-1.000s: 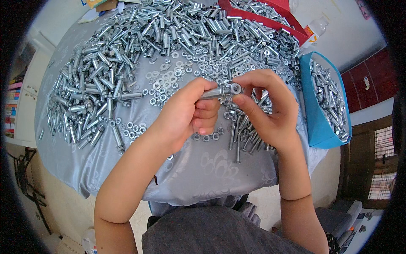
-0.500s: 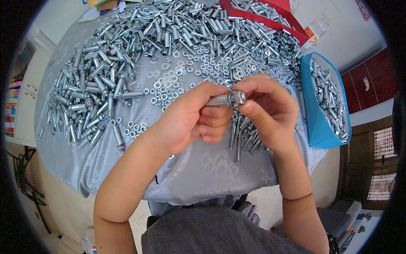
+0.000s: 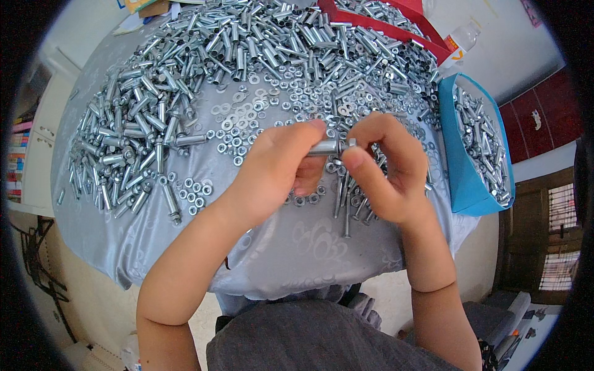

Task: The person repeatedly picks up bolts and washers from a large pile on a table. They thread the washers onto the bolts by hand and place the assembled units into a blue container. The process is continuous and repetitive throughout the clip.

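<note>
My left hand point(image 3: 263, 167) is wrapped round the silvery sleeve of an expansion bolt point(image 3: 323, 148), held level above the table with its end pointing right. At that end, the thumb and forefinger of my right hand point(image 3: 396, 176) pinch the hexagonal piece; the fingers partly hide it. Below my hands lie loose hex nuts point(image 3: 300, 201) and several long thin bolts point(image 3: 347, 210). Flat washers point(image 3: 238, 112) are scattered just beyond my left hand.
Metal sleeves point(image 3: 247, 46) heap along the far side of the cloth-covered table point(image 3: 297, 260). Assembled expansion bolts point(image 3: 133, 133) pile at the left. A blue bin point(image 3: 455, 161) of bolts stands right; a red box point(image 3: 427, 28) and a bottle point(image 3: 465, 38) are behind it.
The expansion bolt has turned so its end faces right rather than toward me, and shifted slightly left. My left fingers have drawn back along the sleeve; my right fingers remain at the end.
</note>
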`<control>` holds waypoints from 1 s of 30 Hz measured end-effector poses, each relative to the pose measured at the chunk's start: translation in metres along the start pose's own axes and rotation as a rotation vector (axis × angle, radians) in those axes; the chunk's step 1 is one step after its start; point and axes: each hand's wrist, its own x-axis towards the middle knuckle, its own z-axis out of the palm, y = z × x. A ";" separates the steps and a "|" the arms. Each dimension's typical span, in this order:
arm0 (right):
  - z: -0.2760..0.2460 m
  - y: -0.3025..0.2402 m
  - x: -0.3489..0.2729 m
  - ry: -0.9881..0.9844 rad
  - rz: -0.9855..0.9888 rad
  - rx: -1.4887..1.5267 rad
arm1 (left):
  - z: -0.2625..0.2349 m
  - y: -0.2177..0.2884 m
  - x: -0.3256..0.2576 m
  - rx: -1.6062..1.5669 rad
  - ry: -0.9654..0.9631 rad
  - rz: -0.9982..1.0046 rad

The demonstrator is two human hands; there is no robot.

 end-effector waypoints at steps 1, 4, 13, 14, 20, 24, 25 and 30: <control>-0.008 -0.003 -0.001 -0.086 0.061 -0.051 | 0.005 0.002 -0.001 0.038 0.030 0.005; -0.018 0.004 -0.001 -0.226 0.194 -0.126 | 0.005 0.001 -0.003 0.068 0.074 0.018; -0.013 0.018 0.003 -0.127 -0.104 -0.088 | 0.004 0.000 0.001 0.093 0.185 -0.025; -0.016 0.017 0.001 -0.161 -0.039 -0.128 | 0.003 0.000 0.001 0.094 0.192 -0.029; -0.007 0.005 0.004 -0.040 0.098 0.096 | 0.004 0.000 0.002 0.113 0.191 -0.057; -0.015 0.009 0.002 -0.189 0.188 -0.069 | 0.004 0.000 0.001 0.137 0.174 -0.044; -0.012 0.007 0.003 -0.124 0.175 0.021 | 0.007 0.002 0.000 0.128 0.197 -0.048; -0.017 0.010 0.002 -0.152 0.067 -0.089 | 0.005 0.003 0.000 0.166 0.181 -0.024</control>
